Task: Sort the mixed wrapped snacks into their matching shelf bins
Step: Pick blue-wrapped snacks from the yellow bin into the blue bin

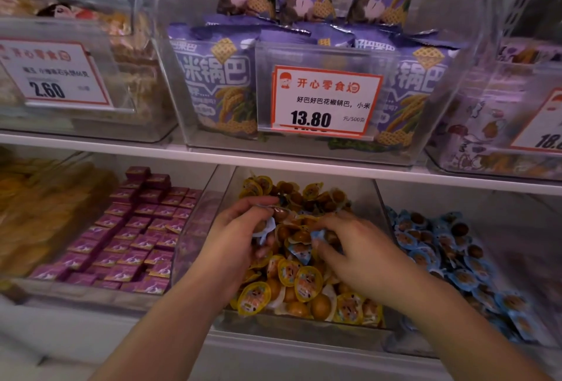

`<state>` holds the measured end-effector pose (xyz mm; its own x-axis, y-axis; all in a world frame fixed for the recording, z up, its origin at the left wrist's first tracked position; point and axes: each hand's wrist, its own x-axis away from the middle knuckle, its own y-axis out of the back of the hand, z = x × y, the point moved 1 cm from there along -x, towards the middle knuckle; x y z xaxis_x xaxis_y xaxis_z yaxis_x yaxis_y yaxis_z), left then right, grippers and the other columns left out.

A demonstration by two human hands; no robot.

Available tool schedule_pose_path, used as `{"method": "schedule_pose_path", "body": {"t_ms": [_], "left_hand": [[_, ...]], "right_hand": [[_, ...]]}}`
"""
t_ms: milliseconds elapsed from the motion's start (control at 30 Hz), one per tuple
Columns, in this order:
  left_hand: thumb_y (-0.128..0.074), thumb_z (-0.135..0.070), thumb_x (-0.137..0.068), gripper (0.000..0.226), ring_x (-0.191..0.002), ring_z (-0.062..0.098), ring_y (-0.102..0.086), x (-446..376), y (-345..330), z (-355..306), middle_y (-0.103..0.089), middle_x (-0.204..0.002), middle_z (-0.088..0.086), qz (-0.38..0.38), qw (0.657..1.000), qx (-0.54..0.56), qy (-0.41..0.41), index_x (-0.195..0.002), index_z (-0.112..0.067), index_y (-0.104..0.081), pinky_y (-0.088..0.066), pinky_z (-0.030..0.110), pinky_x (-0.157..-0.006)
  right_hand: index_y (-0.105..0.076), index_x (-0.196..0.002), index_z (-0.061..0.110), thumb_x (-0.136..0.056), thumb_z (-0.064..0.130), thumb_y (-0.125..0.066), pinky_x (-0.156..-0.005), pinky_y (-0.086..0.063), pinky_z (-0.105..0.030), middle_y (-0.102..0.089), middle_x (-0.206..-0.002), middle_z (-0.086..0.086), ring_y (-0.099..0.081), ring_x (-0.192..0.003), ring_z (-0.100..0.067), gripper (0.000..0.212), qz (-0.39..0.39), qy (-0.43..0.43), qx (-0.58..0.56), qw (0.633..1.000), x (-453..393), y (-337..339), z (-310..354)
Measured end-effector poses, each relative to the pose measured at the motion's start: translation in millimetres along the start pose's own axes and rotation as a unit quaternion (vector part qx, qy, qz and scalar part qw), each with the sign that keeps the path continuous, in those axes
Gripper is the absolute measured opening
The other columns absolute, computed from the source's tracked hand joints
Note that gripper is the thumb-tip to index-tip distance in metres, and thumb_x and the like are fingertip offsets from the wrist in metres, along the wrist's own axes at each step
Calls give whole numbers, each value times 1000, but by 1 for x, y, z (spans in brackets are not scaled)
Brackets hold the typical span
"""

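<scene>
Head view, the only one here: both your hands are down in the middle clear bin (377, 198) on the lower shelf, the one full of yellow-lidded snack cups (307, 283).

Your left hand (240, 237) has its fingers curled in, gripping at least 1 blue-lidded cup (267, 227) against the palm, with the thumb and forefinger pinched up top near a brown piece. It's a narrow, closed grip. Exactly how many cups are in there, can't tell, it's a bit blurry.

Your right hand (355, 247) is curled too, thumb and fingertips pinching another blue-lidded piece (317, 236) right at the top of the yellow pile. Just below that pinch, 1 more blue cup (301, 251) lies loose among the yellow ones, between your 2 hands.

The matching blue cups (456, 259) fill the bin to the right, just beside the one you're in. To the left there's a bin of purple wrapped squares (133, 234). Up top, purple rice-cracker bags (219, 76) sit behind a 13.80 price tag (325, 101).
</scene>
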<state>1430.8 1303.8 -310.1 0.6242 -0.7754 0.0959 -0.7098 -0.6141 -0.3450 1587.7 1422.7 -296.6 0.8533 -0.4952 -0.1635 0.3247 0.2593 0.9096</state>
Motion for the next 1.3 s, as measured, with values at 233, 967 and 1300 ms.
{"method": "schedule_pose_path", "body": {"t_ms": [233,967,1300], "left_hand": [[-53,-4,-94,22,-56,19,-47,1,5,3,-57,-66,6,2,999,-45,-26,-99,-12,-73,-31,26,-42],[-60,-17,-90,34,-110,6,-59,26,-41,6,-60,-112,-22,23,846,-376,-378,-114,-41,-59,-44,15,-89],[-43,-33,-89,67,-143,2,-25,51,-98,24,-29,-143,-23,87,801,-448,-388,-152,-28,-22,-27,48,-117]], "right_hand": [[-57,-121,24,-98,41,-51,-66,-41,-33,-42,-122,-3,-62,-92,-29,30,47,-13,101,994,-12,-31,21],[-76,-106,10,-96,47,-50,-76,-52,-41,-72,-103,-18,-69,-85,-25,46,47,-213,-759,614,4,9,32],[-69,-121,10,-96,26,-57,-93,-54,-35,-73,-116,-13,-70,-109,-24,32,-68,-247,-771,584,40,28,25]]}}
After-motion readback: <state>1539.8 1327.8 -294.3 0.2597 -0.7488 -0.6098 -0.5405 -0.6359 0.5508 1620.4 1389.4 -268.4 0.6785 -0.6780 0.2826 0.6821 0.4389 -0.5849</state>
